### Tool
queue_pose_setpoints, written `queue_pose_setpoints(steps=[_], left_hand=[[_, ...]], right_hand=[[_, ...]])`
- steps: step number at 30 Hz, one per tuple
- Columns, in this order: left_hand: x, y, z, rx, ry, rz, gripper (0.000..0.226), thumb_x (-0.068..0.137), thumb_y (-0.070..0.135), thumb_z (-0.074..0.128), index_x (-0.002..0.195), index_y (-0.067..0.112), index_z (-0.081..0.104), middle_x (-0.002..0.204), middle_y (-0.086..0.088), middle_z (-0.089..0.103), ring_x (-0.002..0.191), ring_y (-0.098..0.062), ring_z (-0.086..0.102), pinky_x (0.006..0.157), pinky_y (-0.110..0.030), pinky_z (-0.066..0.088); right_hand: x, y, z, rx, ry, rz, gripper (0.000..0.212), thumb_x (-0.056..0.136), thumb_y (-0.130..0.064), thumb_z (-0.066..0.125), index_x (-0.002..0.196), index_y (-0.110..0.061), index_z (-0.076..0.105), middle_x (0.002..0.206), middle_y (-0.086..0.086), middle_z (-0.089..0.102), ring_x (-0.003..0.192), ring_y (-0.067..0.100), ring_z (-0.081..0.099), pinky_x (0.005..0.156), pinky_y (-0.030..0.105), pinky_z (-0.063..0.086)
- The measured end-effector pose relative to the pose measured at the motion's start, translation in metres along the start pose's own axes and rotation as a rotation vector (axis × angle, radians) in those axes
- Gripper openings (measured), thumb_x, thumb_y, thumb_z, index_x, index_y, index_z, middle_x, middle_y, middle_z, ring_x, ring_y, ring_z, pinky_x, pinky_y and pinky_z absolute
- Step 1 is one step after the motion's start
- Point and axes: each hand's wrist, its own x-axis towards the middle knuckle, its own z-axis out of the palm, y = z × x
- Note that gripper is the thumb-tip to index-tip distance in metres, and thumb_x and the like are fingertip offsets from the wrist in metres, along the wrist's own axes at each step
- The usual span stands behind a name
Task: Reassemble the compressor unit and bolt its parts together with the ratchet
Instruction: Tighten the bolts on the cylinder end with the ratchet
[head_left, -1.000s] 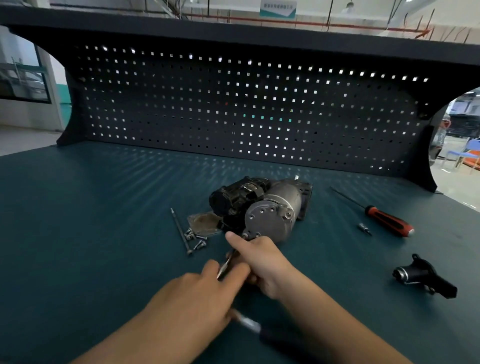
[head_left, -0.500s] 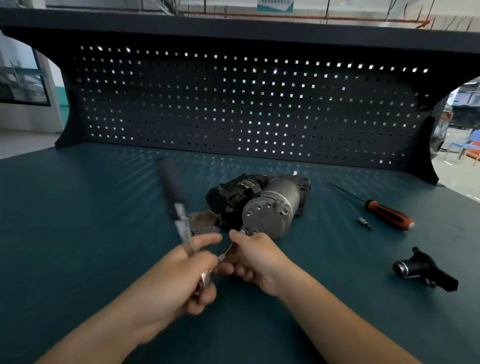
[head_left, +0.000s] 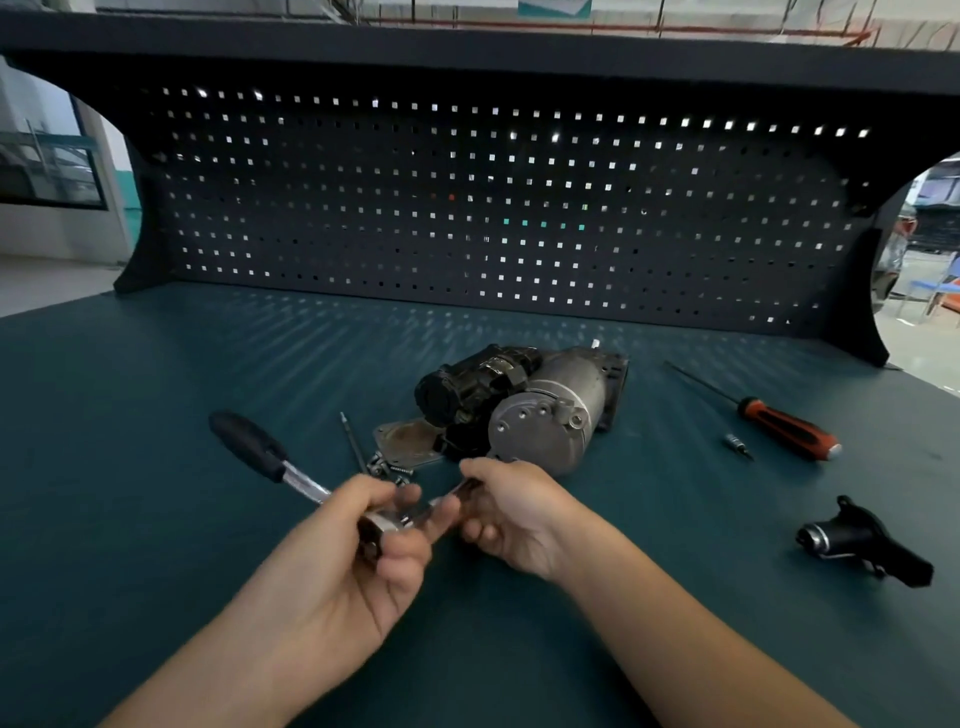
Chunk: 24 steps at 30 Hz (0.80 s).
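Observation:
The compressor unit (head_left: 545, 415), a grey metal cylinder with a black block beside it, lies at the middle of the green bench. Just in front of it my left hand (head_left: 358, 561) grips the head of the ratchet (head_left: 291, 475), whose black handle points up and to the left. My right hand (head_left: 509, 514) pinches the slim metal extension (head_left: 447, 499) that sticks out of the ratchet head toward the compressor. A flat metal cover plate (head_left: 408, 447), several loose bolts (head_left: 387, 465) and a long thin rod (head_left: 353, 441) lie left of the compressor.
A red-handled screwdriver (head_left: 779, 423) and a small bit (head_left: 737, 447) lie to the right. A black plastic fitting (head_left: 862, 543) sits at the near right. The dark pegboard (head_left: 493, 208) closes off the back of the bench (head_left: 130, 441).
The ratchet handle has swung in my left hand from near me, through upright, to pointing up-left. My right hand has stayed on the extension in front of the compressor.

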Motion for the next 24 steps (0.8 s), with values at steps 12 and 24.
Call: queue_pose_setpoints(steps=[12,24], left_hand=[[0.001,-0.002,-0.017,1.921,0.006,0.813,0.023,0.080,0.056,0.036,0.097,0.043,0.028,0.080,0.019,0.059,0.069,-0.004,0.059,0.059,-0.022,0.044],[0.004,0.016,-0.005,1.316,-0.032,0.481,0.036,0.086,0.050,0.029,0.098,0.022,0.050,0.059,0.006,0.063,0.036,-0.007,0.045,0.038,-0.018,0.034]], right_hand=[[-0.003,0.002,0.002,-0.205,0.047,-0.092,0.040,0.097,-0.019,0.042,0.059,-0.010,0.042,0.029,-0.005,0.042,0.022,0.004,0.032,0.028,0.012,0.019],[-0.006,0.004,-0.001,-0.362,0.130,-0.171,0.043,0.097,-0.029,0.045,0.060,-0.007,0.050,0.032,-0.002,0.047,0.024,0.007,0.037,0.028,0.015,0.024]])
